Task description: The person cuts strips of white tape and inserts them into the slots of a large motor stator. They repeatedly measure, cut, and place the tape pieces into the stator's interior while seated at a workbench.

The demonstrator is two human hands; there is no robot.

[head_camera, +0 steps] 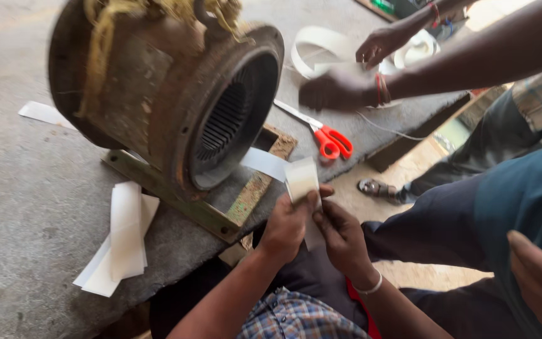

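While the stator slots look bare from this angle, work seems early, as a judgement: a stack of cut white sheets [117,242] lies on the worktop [14,207] at approx 8 o'clock from the rusty motor housing [170,100], one loose strip [45,113] sits at its 9 o'clock, and no paper shows inside the slotted bore [227,122]. Whether any slot is lined, can't tell; the far side is hidden. Left to do, by the look of it: folding and fitting the pieces.

L hand [286,226], below the housing at approx 5 o'clock, pinches a small white paper piece [301,179] w/ thumb and fingers closed tight on its lower edge. R hand [340,235], just beside, touches the same piece; grip narrow, fingertips pressed to the paper.

Further right, orange-handled scissors [330,141] lie on the worktop. At 1 o'clock, another person's hands [340,88] work near a roll of white strip [321,47].
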